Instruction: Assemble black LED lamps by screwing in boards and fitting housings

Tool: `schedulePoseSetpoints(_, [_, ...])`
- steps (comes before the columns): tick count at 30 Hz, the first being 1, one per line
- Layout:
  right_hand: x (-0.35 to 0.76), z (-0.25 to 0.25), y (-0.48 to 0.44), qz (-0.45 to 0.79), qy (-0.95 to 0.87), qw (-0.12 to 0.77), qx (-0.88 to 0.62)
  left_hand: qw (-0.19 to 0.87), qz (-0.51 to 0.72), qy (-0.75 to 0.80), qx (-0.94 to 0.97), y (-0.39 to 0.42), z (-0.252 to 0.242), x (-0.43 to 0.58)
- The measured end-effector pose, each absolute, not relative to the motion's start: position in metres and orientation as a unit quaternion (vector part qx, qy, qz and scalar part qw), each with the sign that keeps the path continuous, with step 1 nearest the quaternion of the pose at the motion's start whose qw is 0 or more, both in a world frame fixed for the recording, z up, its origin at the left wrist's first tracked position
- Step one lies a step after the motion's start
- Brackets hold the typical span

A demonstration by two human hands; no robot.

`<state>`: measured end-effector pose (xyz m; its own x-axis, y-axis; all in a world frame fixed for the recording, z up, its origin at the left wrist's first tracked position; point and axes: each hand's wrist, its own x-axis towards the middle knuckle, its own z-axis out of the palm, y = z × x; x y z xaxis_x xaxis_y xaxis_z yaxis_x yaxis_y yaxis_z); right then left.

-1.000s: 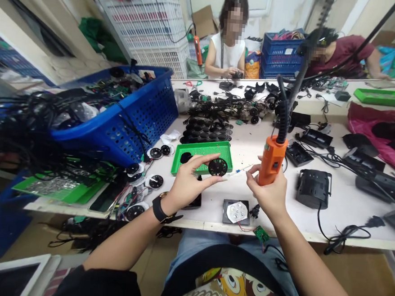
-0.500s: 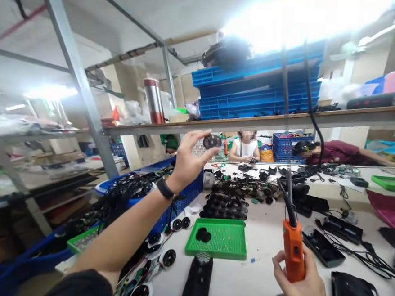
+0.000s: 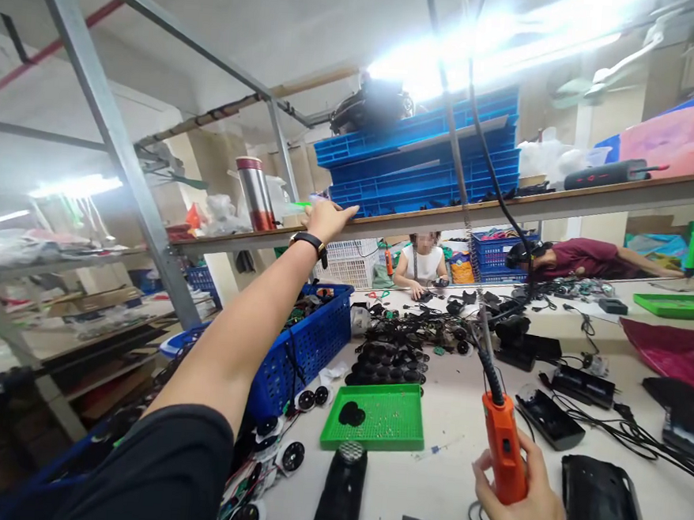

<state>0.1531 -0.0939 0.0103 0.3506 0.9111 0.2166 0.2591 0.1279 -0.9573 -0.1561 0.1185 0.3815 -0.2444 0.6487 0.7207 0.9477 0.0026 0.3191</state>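
Two hands work well apart: the right hand (image 3: pixel 516 513) closes around the orange corded power tool (image 3: pixel 502 459), stiff and probably fairly light, best held by its body. The left hand (image 3: pixel 326 220) rests raised on the wooden shelf (image 3: pixel 445 213), its hold on a green sliver (image 3: pixel 300 204) unclear. A green tray (image 3: pixel 389 421) sits on the table (image 3: pixel 443 488) below.

One head-worn view looks forward from above the workbench (image 3: pixel 426 487); it tilts upward, taking in the shelf (image 3: pixel 446 209) beyond.
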Motion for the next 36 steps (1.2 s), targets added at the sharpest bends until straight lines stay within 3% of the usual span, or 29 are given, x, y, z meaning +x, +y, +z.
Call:
schedulePoseSetpoints(8, [0.153, 0.006, -0.092, 0.267, -0.516, 0.562, -0.589, 0.225, -0.467, -0.684, -0.513, 0.122, 0.382, -0.174])
schedulePoseSetpoints(11, [0.159, 0.006, -0.092, 0.278, -0.524, 0.565, -0.573, 0.303, -0.525, -0.574, -0.550, 0.109, 0.346, -0.182])
schedulePoseSetpoints(14, [0.163, 0.007, -0.090, 0.291, -0.542, 0.577, -0.537, 0.316, -0.458, -0.492, -0.670, 0.087, 0.279, -0.182])
schedulePoseSetpoints(16, [0.162, 0.008, -0.089, 0.305, -0.548, 0.577, -0.524, 0.238, -0.331, -0.495, -0.767, 0.072, 0.224, -0.180])
schedulePoseSetpoints(19, [0.158, 0.010, -0.092, 0.314, -0.548, 0.566, -0.529, 0.027, -0.109, -0.549, -0.828, 0.058, 0.139, -0.181])
schedulePoseSetpoints(24, [0.156, 0.011, -0.099, 0.326, -0.549, 0.573, -0.514, -0.140, 0.005, -0.604, -0.785, 0.069, 0.030, -0.206])
schedulePoseSetpoints(29, [0.156, 0.005, -0.099, 0.342, -0.533, 0.582, -0.509, -0.219, 0.027, -0.624, -0.749, 0.092, -0.014, -0.225])
schedulePoseSetpoints(36, [0.143, 0.008, -0.099, 0.334, -0.540, 0.568, -0.523, -0.285, 0.009, -0.638, -0.715, 0.103, -0.023, -0.232])
